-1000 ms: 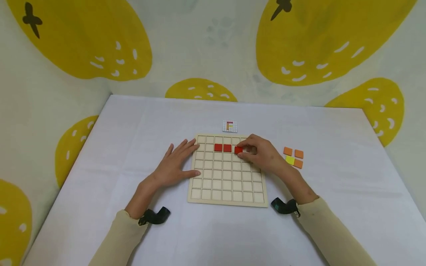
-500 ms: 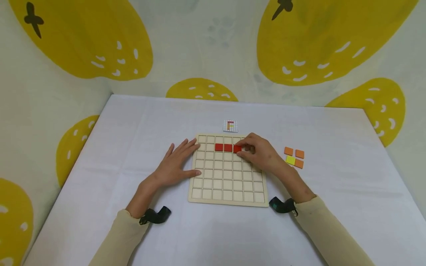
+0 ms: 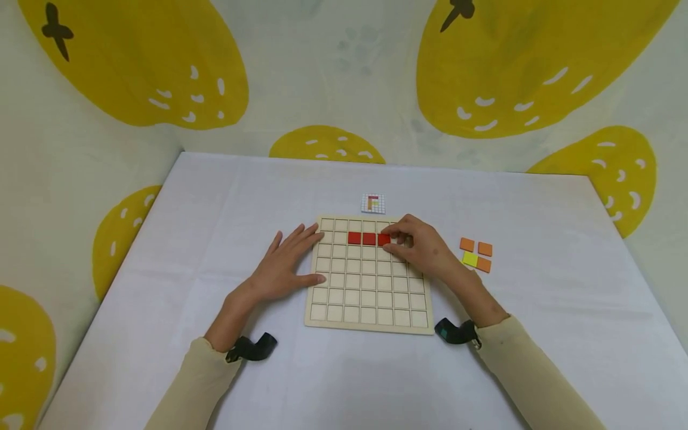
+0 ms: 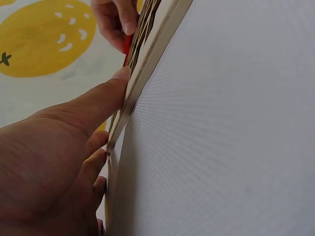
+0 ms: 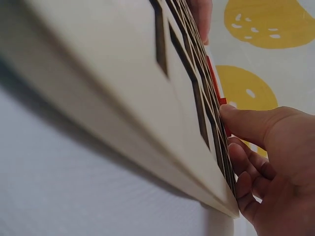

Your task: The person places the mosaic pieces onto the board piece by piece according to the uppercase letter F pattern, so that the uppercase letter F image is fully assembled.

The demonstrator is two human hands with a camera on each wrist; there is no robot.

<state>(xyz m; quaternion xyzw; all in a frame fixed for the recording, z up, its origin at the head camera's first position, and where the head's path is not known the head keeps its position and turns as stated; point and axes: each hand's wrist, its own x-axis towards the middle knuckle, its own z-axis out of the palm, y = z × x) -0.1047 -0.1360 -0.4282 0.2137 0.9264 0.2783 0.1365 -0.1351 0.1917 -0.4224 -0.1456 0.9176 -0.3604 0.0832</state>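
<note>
Lower left of centre: black wrist device (image 3: pixel 252 347). Above it: left hand (image 3: pixel 276 272), grip spread, fingers and thumb touching the left rim of the pale wooden grid board (image 3: pixel 368 282). Centre: the board, on a white-covered tabletop (image 3: pixel 564 269); two red square tiles (image 3: pixel 355 238), second row from top. Upper centre, just beyond the board: small printed pattern card (image 3: pixel 373 203). Next in the red row: third red tile (image 3: pixel 383 239), pinched in the grip of the right hand (image 3: pixel 427 245), which hides upper-right cells; whether fully seated, cannot tell. Right: three orange tiles (image 3: pixel 485 249) and one yellow tile (image 3: pixel 470 259), near the right forearm.
</note>
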